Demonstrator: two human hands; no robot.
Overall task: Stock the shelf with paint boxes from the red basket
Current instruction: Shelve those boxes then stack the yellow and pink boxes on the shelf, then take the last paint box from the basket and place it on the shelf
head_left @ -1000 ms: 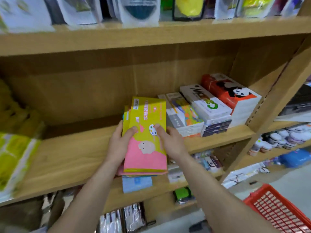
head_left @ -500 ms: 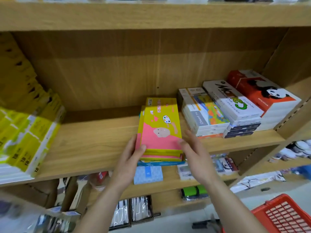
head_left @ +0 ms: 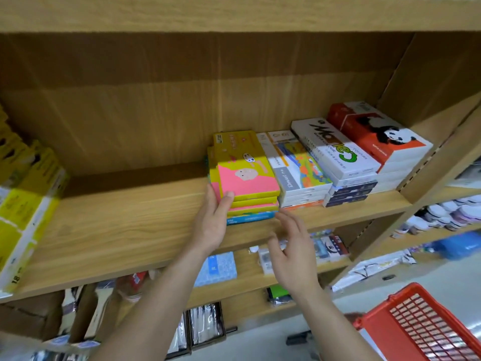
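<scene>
Red plastic mesh basket [head_left: 426, 324] sits low right over the pale floor [head_left: 429, 280]; only its corner shows, contents can't tell.

Stack of yellow-and-pink cardboard paint boxes [head_left: 244, 170] lies flat on the light wooden shelf board [head_left: 117, 225], mid-shelf, with a blue box [head_left: 250, 218] at the bottom of the pile. The stack is touching the next pile to its right: white boxes with a colourful landscape print [head_left: 296, 165]. Further right is a pile topped by white boxes with black and green lettering [head_left: 335, 149], then red-and-white boxes with a panda picture [head_left: 380, 131] against the shelf's side panel.

Left hand [head_left: 212, 222] is on the stack's near left corner, thumb on the front edge, fingers along the left side, flat against it rather than clamped. Right hand [head_left: 291, 254] is just below the shelf edge, fingers apart, holding nothing, not touching the boxes.

Yellow-and-white packs [head_left: 26, 204] are piled at the far left of the same shelf. The lower shelf [head_left: 250, 280] carries small mixed packets, blurred. A neighbouring unit on the right holds rows of small white-lidded jars [head_left: 453, 214].
</scene>
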